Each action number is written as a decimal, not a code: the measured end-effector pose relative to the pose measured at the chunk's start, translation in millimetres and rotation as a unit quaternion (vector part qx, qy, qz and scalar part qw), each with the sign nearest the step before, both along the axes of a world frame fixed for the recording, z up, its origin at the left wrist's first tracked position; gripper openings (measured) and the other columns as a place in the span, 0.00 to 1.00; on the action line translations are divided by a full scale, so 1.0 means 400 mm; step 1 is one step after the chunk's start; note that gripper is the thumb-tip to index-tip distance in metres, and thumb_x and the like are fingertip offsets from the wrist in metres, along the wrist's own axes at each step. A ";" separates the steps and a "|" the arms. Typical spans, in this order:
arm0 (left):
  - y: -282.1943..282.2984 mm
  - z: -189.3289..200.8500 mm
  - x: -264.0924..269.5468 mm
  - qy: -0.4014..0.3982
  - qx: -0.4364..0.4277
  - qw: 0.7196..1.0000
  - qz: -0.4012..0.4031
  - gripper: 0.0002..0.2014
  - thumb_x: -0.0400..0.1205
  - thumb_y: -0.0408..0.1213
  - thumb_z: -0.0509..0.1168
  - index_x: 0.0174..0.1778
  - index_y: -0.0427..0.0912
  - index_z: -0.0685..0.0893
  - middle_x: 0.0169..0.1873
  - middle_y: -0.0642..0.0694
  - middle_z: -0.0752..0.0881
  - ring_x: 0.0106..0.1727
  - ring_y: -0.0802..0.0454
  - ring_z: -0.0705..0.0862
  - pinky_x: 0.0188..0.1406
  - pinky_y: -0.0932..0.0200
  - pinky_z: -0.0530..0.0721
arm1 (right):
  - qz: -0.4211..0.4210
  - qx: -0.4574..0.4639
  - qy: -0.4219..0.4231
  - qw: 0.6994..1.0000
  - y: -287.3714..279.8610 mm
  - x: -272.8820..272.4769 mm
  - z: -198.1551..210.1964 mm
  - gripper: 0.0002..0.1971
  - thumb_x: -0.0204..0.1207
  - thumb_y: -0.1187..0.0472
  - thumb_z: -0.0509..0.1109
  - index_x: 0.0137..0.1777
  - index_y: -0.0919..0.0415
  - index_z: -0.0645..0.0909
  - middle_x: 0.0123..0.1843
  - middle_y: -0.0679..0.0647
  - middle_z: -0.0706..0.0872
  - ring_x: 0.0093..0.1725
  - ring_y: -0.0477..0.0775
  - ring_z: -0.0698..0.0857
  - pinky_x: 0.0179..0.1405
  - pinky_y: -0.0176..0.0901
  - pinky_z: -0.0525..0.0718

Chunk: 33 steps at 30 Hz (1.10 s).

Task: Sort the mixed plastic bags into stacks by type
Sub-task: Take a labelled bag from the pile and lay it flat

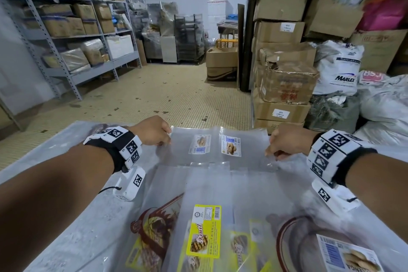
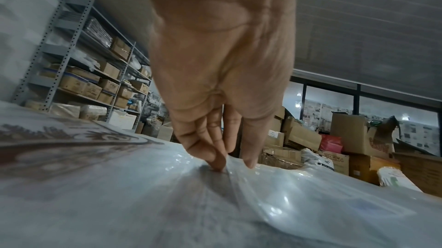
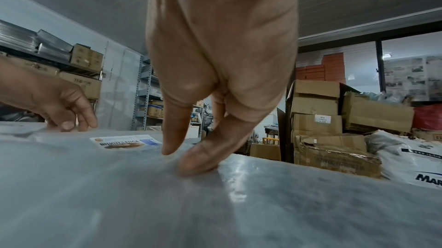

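A storeroom with metal shelves (image 1: 66,28) and stacked cartons (image 1: 280,51) surrounds a table (image 1: 72,216) covered in clear plastic bags. At the far edge lie clear bags with blue biscuit labels (image 1: 230,146). The left hand (image 1: 152,131) pinches their left edge between thumb and fingertips (image 2: 219,163); the right hand (image 1: 287,141) presses thumb and a fingertip (image 3: 198,161) onto the right side, not plainly gripping. Nearer the person lie yellow-label bags (image 1: 204,231) and bags with brown print (image 1: 154,227).
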State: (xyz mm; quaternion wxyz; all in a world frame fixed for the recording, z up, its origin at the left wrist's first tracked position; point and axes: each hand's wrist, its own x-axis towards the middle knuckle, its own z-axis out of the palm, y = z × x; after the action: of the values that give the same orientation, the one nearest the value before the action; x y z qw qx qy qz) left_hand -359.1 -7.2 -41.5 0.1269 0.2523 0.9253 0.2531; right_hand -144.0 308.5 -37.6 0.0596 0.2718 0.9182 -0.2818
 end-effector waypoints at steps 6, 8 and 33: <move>-0.009 -0.004 -0.010 0.008 0.019 0.999 0.027 0.21 0.75 0.29 0.79 0.64 0.33 0.88 0.47 0.42 0.92 0.47 0.44 0.93 0.59 0.46 0.90 | -0.023 -0.020 0.047 0.998 0.002 0.014 0.010 0.11 0.73 0.65 0.83 0.34 0.68 0.85 0.35 0.64 0.92 0.40 0.63 0.94 0.41 0.47 0.93; -0.009 -0.005 -0.009 0.007 0.029 0.999 0.028 0.22 0.74 0.28 0.78 0.65 0.32 0.87 0.47 0.42 0.92 0.45 0.45 0.93 0.58 0.47 0.91 | -0.017 -0.037 0.054 0.998 0.002 0.019 0.009 0.09 0.72 0.66 0.83 0.42 0.73 0.88 0.37 0.65 0.93 0.44 0.66 0.94 0.52 0.59 0.93; -0.042 0.059 -0.001 0.059 -0.120 0.983 -0.126 0.30 0.72 0.56 0.82 0.70 0.62 0.82 0.68 0.56 0.81 0.63 0.57 0.81 0.51 0.62 0.76 | 0.125 0.131 -0.005 0.983 0.037 0.000 0.020 0.35 0.71 0.35 0.79 0.73 0.53 0.78 0.68 0.49 0.84 0.63 0.51 0.83 0.62 0.47 0.81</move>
State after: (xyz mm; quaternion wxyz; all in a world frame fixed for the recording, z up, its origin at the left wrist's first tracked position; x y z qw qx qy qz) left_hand -359.5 -23.8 -17.8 0.1322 0.3648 0.9154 0.1071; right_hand -143.9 323.1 -29.6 0.0629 0.1616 0.9737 -0.1475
